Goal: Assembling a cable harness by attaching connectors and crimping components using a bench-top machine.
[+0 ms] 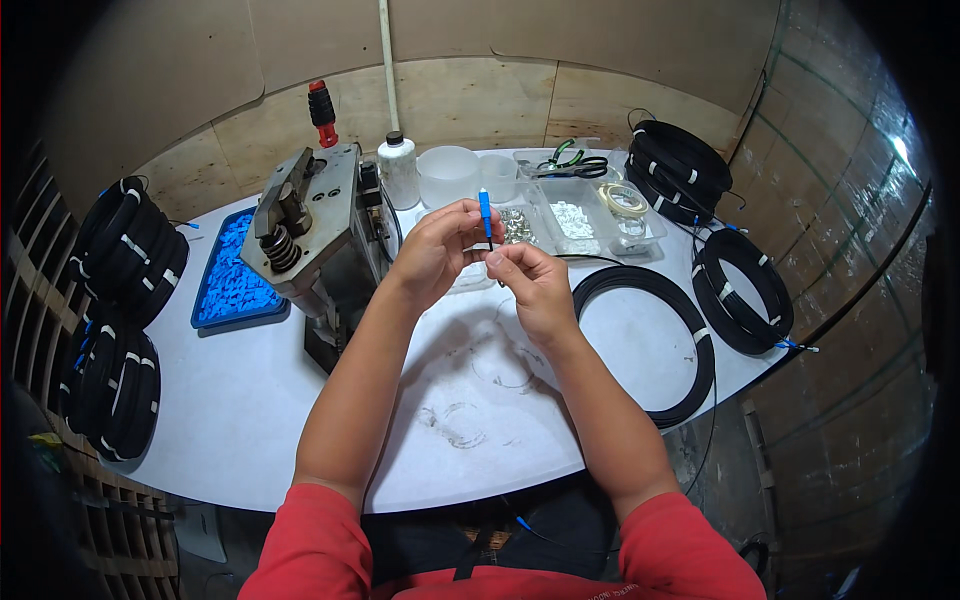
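Note:
Over the middle of the table, both hands meet at a slim blue cable connector that stands upright with its tip upward. The fingers of my left hand close on it from the left. Just below the connector, my right hand pinches the black cable that comes out of its lower end. That cable leads off to the right toward a large black cable coil lying flat on the table. The exact contact of the fingertips is partly hidden.
A metal hand press stands left, beside a blue tray of small blue parts. Behind my hands are a white bottle, a round tub and clear bins with parts and tape. Pliers lie behind. Cable coils flank both sides.

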A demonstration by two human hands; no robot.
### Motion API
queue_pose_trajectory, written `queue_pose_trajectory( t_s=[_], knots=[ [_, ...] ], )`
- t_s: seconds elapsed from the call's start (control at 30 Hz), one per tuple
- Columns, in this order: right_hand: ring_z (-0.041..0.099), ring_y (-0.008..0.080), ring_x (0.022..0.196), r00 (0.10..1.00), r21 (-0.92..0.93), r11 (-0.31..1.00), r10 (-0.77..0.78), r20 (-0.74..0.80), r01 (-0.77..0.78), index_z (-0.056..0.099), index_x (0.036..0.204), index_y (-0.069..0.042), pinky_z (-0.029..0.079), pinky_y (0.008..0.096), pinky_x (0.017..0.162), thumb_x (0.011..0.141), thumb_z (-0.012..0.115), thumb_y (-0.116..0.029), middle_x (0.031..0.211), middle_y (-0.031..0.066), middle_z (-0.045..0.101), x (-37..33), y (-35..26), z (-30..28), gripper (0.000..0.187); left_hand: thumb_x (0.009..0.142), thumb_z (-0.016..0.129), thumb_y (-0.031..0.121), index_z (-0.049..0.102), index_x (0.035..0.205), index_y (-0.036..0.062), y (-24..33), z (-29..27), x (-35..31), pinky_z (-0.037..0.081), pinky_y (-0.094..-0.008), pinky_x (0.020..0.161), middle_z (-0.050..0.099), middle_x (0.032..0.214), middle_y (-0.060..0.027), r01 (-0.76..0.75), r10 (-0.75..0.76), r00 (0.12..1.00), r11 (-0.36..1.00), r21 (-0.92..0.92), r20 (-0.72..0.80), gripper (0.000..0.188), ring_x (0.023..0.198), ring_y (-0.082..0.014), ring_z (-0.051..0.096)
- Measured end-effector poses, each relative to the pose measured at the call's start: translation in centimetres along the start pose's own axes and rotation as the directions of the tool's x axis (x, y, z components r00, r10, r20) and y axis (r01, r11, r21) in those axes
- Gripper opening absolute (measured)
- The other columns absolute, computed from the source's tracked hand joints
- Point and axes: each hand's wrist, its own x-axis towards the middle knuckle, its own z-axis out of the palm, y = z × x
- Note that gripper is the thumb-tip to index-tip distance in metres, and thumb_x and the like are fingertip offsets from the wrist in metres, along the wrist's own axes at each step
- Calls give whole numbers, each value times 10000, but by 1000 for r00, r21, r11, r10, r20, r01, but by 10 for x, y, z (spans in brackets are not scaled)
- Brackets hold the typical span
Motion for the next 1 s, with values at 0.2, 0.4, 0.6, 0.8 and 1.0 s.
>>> queue_pose_trajectory(
  t_s=[0.2,0.4,0.6,0.8,1.0],
  knots=[
    [616,53,828,1000,8,1000,-9,7,9,750,1023,-12,503,230,780,986,752,-175,898,0,716,0,1,-1,168,1020,528,183,641,1089,49,2,2,-1,502,-383,909,679,1082,-83,-16,16,1000,1000,6,2,189,1033,-201,637],
    [610,50,825,1000,18,1000,-8,-3,8,749,1021,-14,497,228,778,988,748,-171,897,-4,713,0,0,2,160,1023,533,185,641,1083,51,-1,-5,0,504,-383,905,683,1080,-83,19,-19,1000,1000,-9,-7,181,1040,-204,642],
    [605,46,818,1000,7,1000,-12,3,12,747,1016,-17,493,224,771,988,747,-165,890,-8,710,-1,-1,0,151,1023,554,197,644,1083,53,1,-1,0,504,-382,904,687,1074,-81,-11,11,1000,1000,-7,12,180,1036,-205,644],
    [599,36,784,999,15,999,-50,-17,50,740,1005,-19,481,211,733,989,751,-159,871,-14,710,0,2,3,141,1027,569,211,654,1091,60,1,-1,-1,503,-381,907,696,1059,-70,-12,12,1000,1000,-1,9,185,1029,-196,650],
    [598,28,756,995,6,997,-75,-67,76,725,983,-24,473,202,688,980,762,-135,849,-14,712,0,2,2,117,997,685,221,680,1080,49,0,8,-3,502,-319,878,704,1043,-45,-84,86,996,986,146,-9,191,984,-137,634]
  ],
)
